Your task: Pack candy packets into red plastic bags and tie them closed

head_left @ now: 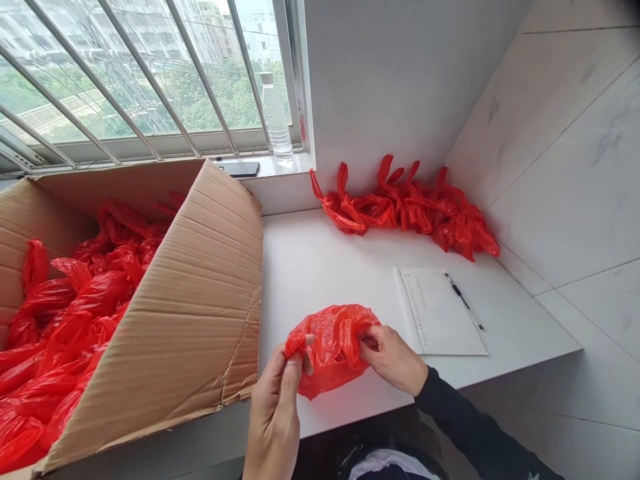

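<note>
A crumpled red plastic bag hangs just above the front edge of the white table. My left hand pinches its left corner between thumb and fingers. My right hand grips the bag's right side with curled fingers. Both hands are closed on the same bag.
A large open cardboard box full of loose red bags stands at the left. Several tied red bags lie piled by the back wall. A paper sheet and a pen lie at the right. A water bottle and a phone sit on the window sill.
</note>
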### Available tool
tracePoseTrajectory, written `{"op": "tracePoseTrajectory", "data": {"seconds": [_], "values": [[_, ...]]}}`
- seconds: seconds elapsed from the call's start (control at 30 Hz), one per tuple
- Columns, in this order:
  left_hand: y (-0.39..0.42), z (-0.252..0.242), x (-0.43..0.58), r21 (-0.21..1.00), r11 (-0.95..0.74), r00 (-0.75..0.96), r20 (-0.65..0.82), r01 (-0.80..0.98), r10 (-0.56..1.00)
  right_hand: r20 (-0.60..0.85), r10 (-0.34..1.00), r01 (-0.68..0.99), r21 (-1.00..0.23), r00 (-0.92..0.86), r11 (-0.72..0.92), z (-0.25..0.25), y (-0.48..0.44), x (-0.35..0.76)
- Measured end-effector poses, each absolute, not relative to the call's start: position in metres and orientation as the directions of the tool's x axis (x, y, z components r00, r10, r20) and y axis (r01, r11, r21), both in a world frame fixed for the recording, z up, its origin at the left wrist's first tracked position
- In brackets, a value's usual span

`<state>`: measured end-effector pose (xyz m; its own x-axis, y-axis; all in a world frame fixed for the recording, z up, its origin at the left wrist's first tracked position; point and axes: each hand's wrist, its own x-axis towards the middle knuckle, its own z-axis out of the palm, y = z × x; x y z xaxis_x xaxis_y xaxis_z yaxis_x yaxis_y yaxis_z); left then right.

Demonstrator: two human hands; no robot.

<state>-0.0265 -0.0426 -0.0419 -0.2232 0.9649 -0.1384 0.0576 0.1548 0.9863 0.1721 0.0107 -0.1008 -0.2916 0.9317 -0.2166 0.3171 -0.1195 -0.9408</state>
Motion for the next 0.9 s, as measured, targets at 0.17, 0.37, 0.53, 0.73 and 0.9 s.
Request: {"op": "tracePoseTrajectory", "data": {"seconds": [0.17, 0.37, 0.53, 0.73, 0.9], "values": [[-0.038, -0.04, -0.023, 0.992, 0.099, -0.139, -0.088, 0.076, 0.986, -0.181, 0.931, 0.381, -0.923, -0.318, -0.049, -0.103, 0.01, 0.17], [-0.034, -0.05, -0.025, 0.992, 0.102, -0.11, -0.094, 0.072, 0.989, -0.171, 0.959, 0.632, -0.774, -0.225, 0.01, -0.104, 0.008, 0.167], [-0.033, -0.052, -0.027, 0.989, 0.113, -0.098, -0.104, 0.099, 0.99, -0.102, 0.983, 0.763, -0.644, -0.15, 0.049, -0.096, -0.001, 0.168], [-0.031, -0.048, -0.027, 0.987, 0.128, -0.107, -0.118, 0.099, 0.987, 0.185, 0.982, 0.69, -0.715, 0.036, 0.109, -0.074, -0.005, 0.172], [-0.023, -0.039, -0.02, 0.997, 0.065, -0.078, -0.062, 0.038, 0.995, 0.355, 0.922, 0.595, -0.711, -0.157, 0.375, -0.053, 0.015, 0.177]]}}
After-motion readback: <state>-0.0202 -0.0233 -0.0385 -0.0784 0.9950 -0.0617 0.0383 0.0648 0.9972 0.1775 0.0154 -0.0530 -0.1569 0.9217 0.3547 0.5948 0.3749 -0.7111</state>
